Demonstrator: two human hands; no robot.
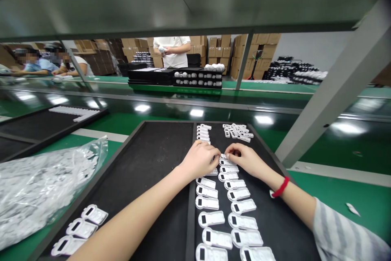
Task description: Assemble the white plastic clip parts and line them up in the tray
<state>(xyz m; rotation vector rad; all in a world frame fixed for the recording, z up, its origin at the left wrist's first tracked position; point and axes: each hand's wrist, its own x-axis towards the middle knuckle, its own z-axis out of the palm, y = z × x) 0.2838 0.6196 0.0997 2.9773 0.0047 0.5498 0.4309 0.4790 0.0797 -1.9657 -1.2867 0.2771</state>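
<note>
My left hand (202, 158) and my right hand (247, 159) meet over the divided black tray (165, 147). Fingertips of both hands close on the ends of a small white plastic part (224, 156) at the far end of the right row. Most of that part is hidden by the fingers. Below it, white plastic housings (229, 176) with dark rectangular windows lie in a row towards me. Another row of white housings (207, 203) runs beside the divider, partly covered by my left hand. A loose pile of small white pieces (238, 131) sits in the tray's far right corner.
Three white housings (81, 228) lie in the tray's near left corner. A clear bag (45, 187) of white parts is at left, near another black tray (45, 124). A slanted metal post (330, 86) stands at right. Across the line, a person (172, 51) stands behind stacked trays (198, 77).
</note>
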